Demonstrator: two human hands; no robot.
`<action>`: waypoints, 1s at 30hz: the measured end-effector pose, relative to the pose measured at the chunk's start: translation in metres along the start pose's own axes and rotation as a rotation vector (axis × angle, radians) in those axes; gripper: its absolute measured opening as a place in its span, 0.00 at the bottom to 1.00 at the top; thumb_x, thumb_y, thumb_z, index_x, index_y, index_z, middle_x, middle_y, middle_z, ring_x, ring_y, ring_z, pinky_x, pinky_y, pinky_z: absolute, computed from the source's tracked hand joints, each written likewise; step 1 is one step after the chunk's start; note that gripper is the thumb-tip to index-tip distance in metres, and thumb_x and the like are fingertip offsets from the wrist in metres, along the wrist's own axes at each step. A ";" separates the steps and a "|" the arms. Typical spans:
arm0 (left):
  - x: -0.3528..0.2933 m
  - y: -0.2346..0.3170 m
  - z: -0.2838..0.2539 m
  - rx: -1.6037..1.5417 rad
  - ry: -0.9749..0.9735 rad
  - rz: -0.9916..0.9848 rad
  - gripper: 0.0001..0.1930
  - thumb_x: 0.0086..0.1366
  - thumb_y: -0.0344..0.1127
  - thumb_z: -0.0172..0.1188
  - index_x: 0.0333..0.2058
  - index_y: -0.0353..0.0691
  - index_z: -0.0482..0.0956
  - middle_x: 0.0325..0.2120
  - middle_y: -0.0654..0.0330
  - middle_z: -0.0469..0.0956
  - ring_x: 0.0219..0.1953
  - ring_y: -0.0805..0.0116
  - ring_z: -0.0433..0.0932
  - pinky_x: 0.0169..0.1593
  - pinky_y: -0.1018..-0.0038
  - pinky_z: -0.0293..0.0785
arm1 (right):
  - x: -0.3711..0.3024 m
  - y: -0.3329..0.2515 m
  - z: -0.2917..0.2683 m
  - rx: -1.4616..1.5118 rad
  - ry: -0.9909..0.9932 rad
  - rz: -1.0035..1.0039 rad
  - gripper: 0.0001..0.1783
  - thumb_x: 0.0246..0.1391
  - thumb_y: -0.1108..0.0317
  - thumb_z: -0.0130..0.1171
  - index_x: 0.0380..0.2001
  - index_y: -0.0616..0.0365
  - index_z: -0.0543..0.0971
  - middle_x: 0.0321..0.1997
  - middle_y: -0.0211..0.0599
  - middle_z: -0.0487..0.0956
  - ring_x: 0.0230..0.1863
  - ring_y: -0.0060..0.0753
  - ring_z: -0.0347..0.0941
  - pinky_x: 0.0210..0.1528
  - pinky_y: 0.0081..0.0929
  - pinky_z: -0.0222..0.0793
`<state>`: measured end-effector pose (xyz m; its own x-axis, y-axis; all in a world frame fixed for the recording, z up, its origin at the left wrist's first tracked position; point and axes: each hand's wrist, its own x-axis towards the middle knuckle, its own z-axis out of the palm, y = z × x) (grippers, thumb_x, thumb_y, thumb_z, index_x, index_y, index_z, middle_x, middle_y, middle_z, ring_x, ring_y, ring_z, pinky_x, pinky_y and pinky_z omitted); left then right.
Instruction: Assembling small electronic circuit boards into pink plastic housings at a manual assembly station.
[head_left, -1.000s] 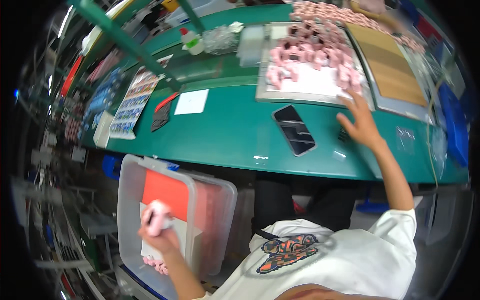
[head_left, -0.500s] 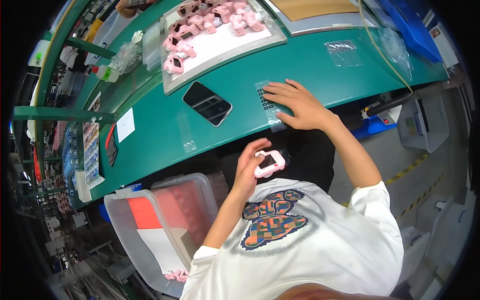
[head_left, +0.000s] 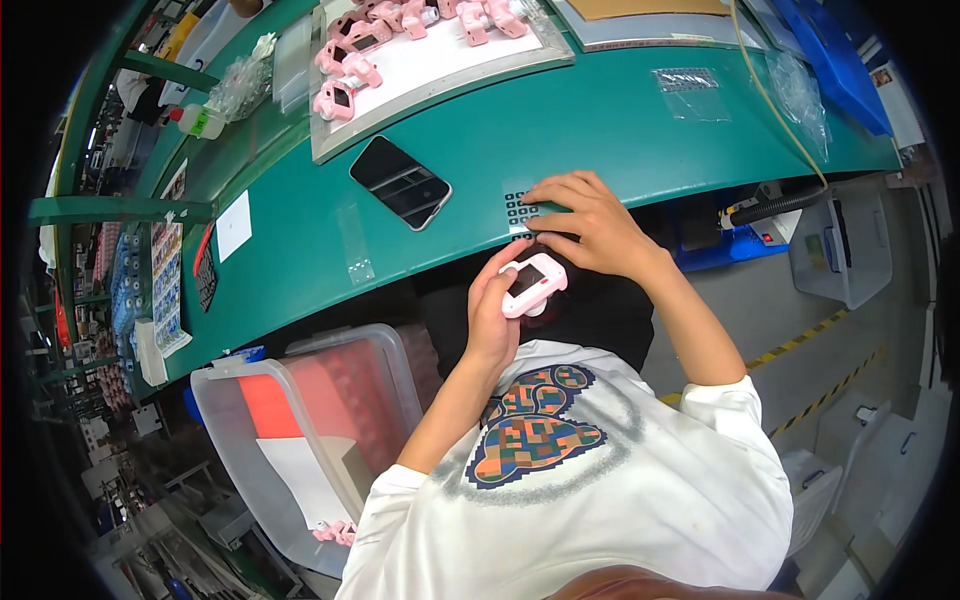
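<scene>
In my left hand (head_left: 492,318), close to my body below the bench edge, is a small pink toy camera (head_left: 548,288) with a dark screen facing up. My left thumb and fingers close round its left side. Just beyond it, at the edge of the bench, lies a clear sheet of small black square stickers (head_left: 516,205). My right hand (head_left: 597,232) rests over the right side of that sheet, fingers spread and fingertips touching it. Its thumb comes close to my left fingertips. Whether a sticker is between the right fingers is too small to tell.
Several pink toy cameras (head_left: 365,38) sit on a white framed tray (head_left: 440,85) at the back. A smartphone (head_left: 400,183) lies on the green bench (head_left: 620,130), with a clear strip (head_left: 360,268) to its left. Below stands a plastic bin (head_left: 240,440); a hose (head_left: 775,207) is at right.
My left hand has raised the toy camera toward the bench edge. My right hand has drawn in slightly, its thumb now near the left fingertips. The view has shifted a little.
</scene>
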<state>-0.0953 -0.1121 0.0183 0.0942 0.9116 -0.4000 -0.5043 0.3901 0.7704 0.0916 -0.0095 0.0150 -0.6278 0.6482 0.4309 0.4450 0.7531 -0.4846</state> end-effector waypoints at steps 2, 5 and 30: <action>-0.001 -0.002 0.003 -0.080 0.053 0.015 0.28 0.67 0.36 0.47 0.64 0.30 0.67 0.58 0.48 0.74 0.56 0.58 0.75 0.56 0.70 0.73 | -0.002 -0.002 0.003 -0.033 0.067 0.016 0.11 0.49 0.64 0.68 0.38 0.52 0.87 0.53 0.28 0.80 0.57 0.34 0.72 0.63 0.36 0.60; 0.008 -0.001 0.009 -0.102 0.037 0.043 0.28 0.68 0.37 0.47 0.63 0.30 0.68 0.57 0.48 0.74 0.55 0.58 0.76 0.56 0.71 0.74 | 0.000 0.000 -0.004 -0.041 0.119 0.015 0.10 0.49 0.65 0.68 0.36 0.52 0.86 0.50 0.28 0.79 0.55 0.34 0.72 0.61 0.36 0.60; 0.050 0.060 0.028 0.061 -0.066 0.099 0.23 0.68 0.36 0.49 0.58 0.29 0.74 0.51 0.45 0.77 0.44 0.59 0.80 0.47 0.73 0.77 | 0.038 0.024 -0.001 0.309 0.288 0.081 0.05 0.54 0.76 0.65 0.34 0.64 0.86 0.29 0.33 0.80 0.25 0.31 0.71 0.30 0.26 0.66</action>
<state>-0.0972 -0.0391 0.0586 0.1041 0.9518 -0.2885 -0.4609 0.3032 0.8340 0.0787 0.0329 0.0202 -0.3750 0.7419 0.5558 0.2460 0.6577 -0.7119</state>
